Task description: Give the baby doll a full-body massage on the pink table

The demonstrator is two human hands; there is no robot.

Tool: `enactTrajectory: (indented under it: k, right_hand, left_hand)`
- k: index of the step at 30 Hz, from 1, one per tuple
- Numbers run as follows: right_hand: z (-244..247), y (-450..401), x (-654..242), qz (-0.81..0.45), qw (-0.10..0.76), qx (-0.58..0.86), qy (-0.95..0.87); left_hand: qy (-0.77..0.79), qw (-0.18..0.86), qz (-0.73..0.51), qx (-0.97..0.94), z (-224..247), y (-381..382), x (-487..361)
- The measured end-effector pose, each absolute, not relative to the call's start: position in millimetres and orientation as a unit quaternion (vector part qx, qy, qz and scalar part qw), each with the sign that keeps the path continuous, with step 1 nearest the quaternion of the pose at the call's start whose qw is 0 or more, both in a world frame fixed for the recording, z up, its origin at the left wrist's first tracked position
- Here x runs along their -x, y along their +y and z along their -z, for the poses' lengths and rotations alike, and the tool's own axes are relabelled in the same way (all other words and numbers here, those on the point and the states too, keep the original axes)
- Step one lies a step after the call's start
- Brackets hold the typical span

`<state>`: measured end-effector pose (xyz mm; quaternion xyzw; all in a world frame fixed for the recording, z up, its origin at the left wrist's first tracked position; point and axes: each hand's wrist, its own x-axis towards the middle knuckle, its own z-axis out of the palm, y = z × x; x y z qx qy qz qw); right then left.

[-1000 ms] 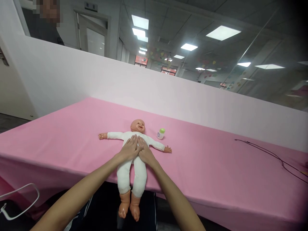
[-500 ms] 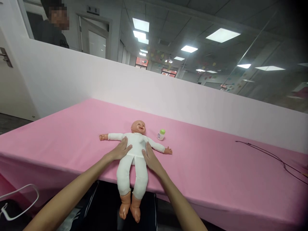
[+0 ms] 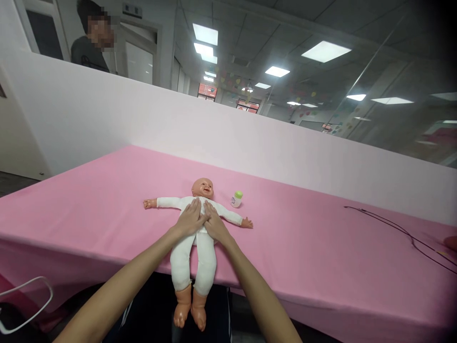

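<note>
Head view: green-capped bottle (image 3: pixel 236 199) by a doll (image 3: pixel 182 257); left hand (image 3: pixel 191 220), right hand (image 3: pixel 216 226) lie open-fingered on it.

A small bottle with a green cap (image 3: pixel 236 199) stands upright on the pink-covered tabletop (image 3: pixel 293 271), and a thin black cable (image 3: pixel 392 227) lies in loose curves toward its right end. A white wire loop (image 3: pixel 52 296) shows at the lower left. Behind the tabletop rises a pale pink partition (image 3: pixel 214 133), with a person in a dark top (image 3: pixel 89 59) beyond it, near a doorway (image 3: pixel 139 62), under bright ceiling panels (image 3: pixel 325 51).
</note>
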<state>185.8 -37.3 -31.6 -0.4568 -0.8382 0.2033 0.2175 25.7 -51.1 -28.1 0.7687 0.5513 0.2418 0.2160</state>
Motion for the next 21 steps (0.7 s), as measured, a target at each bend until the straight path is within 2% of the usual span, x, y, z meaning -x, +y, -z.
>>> enactTrajectory:
  k: [5,10,12,14,18,21]
  right_hand:
    - [38.6,-24.7,-196.1,-0.226,0.287,0.531,-0.765]
    - [37.6,-28.9,-252.5,-0.179,0.354,0.551,-0.734]
    - [36.3,-29.7,-282.0,-0.128,0.380,0.616,-0.678]
    - [36.6,-30.0,-308.0,-0.071,0.351,0.695,-0.623]
    - [43.5,-29.9,-336.2,-0.024,0.232,0.798,-0.556]
    - [51.3,-28.2,-337.7,-0.037,0.275,0.783,-0.557]
  left_hand:
    - [0.598,0.273,-0.276,-0.702,37.0,-40.8,7.2]
    - [0.501,0.302,-0.417,-0.695,47.3,-113.6,42.4]
    - [0.497,0.263,-0.510,-0.651,55.7,-159.0,45.4]
    - [0.507,0.192,-0.585,-0.603,69.4,-204.3,42.1]
    - [0.392,0.104,-0.587,-0.700,107.2,-267.9,28.6]
    - [0.330,0.038,-0.563,-0.757,131.0,-282.0,20.2]
